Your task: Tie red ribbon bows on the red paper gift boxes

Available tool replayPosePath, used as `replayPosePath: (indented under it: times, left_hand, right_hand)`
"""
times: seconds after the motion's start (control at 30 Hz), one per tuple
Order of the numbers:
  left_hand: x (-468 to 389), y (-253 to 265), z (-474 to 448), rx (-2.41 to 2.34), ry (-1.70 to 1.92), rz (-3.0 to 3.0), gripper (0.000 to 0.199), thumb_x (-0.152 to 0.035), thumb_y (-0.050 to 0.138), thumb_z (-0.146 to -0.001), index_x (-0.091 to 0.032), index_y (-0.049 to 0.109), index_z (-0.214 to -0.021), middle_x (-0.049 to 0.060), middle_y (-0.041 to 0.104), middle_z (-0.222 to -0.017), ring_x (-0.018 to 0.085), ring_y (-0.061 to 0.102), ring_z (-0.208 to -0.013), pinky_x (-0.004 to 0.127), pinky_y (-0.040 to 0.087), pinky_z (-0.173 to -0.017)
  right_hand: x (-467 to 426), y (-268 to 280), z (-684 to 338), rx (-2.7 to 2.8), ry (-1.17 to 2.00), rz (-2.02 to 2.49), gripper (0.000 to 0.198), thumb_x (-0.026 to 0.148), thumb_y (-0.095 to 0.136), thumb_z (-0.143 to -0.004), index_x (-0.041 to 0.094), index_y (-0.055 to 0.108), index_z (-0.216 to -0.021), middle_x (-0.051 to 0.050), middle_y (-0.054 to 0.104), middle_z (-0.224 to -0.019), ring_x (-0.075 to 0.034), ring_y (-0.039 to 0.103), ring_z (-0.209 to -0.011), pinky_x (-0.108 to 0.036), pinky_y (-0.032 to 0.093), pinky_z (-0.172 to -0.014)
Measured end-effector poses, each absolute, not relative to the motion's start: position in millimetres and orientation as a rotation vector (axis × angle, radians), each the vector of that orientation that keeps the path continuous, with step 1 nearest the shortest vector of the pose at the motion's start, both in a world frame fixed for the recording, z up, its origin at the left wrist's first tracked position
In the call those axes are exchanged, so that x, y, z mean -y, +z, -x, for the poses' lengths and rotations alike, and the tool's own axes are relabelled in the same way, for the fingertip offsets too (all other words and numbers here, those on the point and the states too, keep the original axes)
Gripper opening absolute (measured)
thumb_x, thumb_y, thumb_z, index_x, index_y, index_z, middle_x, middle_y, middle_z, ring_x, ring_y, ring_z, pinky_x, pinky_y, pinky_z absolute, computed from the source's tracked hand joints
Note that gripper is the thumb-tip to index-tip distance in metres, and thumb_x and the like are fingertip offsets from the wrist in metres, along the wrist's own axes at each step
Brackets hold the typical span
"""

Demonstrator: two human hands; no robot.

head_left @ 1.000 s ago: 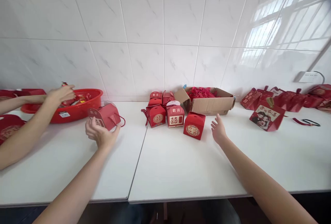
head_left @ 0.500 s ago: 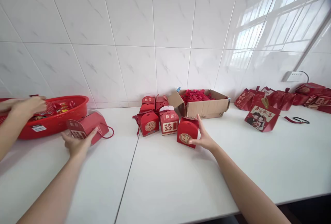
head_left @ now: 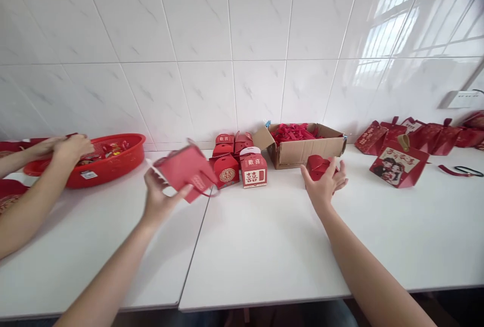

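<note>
My left hand (head_left: 161, 198) grips a red gift box (head_left: 187, 171) with a cord handle, raised and tilted over the table, slightly blurred. Another red gift box (head_left: 315, 165) stands in front of the cardboard carton. My right hand (head_left: 324, 183) is just in front of it, fingers spread, hiding part of it; whether they touch I cannot tell. Between the hands several red boxes stand in a cluster, among them a box with a gold round emblem (head_left: 227, 172) and one with a cream label (head_left: 254, 170).
The open cardboard carton (head_left: 304, 153) holds red ribbons (head_left: 293, 133). At left, another person's hands (head_left: 71, 148) work over a red plastic basket (head_left: 113, 168) of wrapped sweets. A box with a cartoon couple (head_left: 401, 163) and a black-and-red strap (head_left: 454, 171) lie at right.
My left hand has lifted its box and carried it right. The other box has shifted right to the carton's front, and my right hand's fingers have spread off it. The view has shifted slightly left.
</note>
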State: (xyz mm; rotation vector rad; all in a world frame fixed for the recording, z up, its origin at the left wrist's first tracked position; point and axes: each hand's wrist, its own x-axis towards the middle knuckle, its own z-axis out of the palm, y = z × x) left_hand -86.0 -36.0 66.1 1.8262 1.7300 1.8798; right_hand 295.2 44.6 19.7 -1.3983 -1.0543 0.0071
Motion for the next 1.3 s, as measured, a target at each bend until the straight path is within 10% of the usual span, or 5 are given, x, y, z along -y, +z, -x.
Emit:
replayPosePath:
  times: [0.1, 0.27, 0.67, 1.07, 1.3]
  left_hand:
    - [58, 57, 24, -1.705, 1.66, -1.962, 0.115, -0.04, 0.079, -0.056, -0.024, 0.004, -0.14, 0.015, 0.048, -0.123, 0.025, 0.06, -0.098, 0.04, 0.055, -0.076]
    - [77, 34, -47, -1.841, 1.24, -1.954, 0.117, -0.051, 0.076, -0.061, -0.024, -0.001, -0.144, 0.019, 0.045, -0.128, 0.033, 0.058, -0.107, 0.046, 0.052, -0.079]
    - [67, 59, -73, -1.409, 1.203, -1.861, 0.02, -0.041, 0.064, -0.075, -0.026, 0.059, -0.087, 0.006, 0.052, -0.1, 0.021, 0.058, -0.09, 0.03, 0.053, -0.065]
    - [57, 53, -65, -1.158, 1.117, -1.672, 0.034, -0.033, 0.067, -0.075, -0.024, 0.048, -0.102, -0.002, 0.053, -0.081, 0.014, 0.055, -0.078, 0.029, 0.046, -0.073]
    - [48, 52, -63, -1.204, 1.147, -1.46, 0.014, -0.024, 0.064, -0.07, -0.019, 0.055, -0.078, -0.002, 0.054, -0.07, 0.012, 0.048, -0.062, 0.026, 0.039, -0.061]
  right_hand:
    - [-25, 29, -280, 1.406, 0.461, 0.906, 0.058, 0.056, 0.053, -0.081, 0.025, 0.049, -0.13, -0.013, 0.044, -0.139, -0.031, 0.036, -0.133, -0.054, 0.025, -0.109]
    - [-6, 24, -248, 1.758, 1.146, 0.501, 0.061, 0.048, 0.062, -0.08, 0.033, 0.042, -0.136, -0.005, 0.042, -0.145, -0.025, 0.041, -0.131, -0.044, 0.035, -0.108]
    - [-19, 23, -257, 1.303, 1.429, 0.665, 0.034, 0.047, 0.067, -0.074, 0.022, 0.065, -0.098, -0.004, 0.07, -0.1, -0.022, 0.064, -0.09, -0.033, 0.051, -0.077]
    - [-25, 18, -257, 1.162, 1.498, 0.65, 0.029, 0.039, 0.071, -0.068, 0.019, 0.064, -0.088, -0.003, 0.068, -0.086, -0.019, 0.062, -0.075, -0.032, 0.049, -0.069]
    - [-42, 15, -272, 0.995, 1.352, 0.748, 0.027, 0.042, 0.07, -0.062, 0.021, 0.056, -0.073, 0.002, 0.06, -0.069, -0.016, 0.052, -0.063, -0.028, 0.043, -0.059]
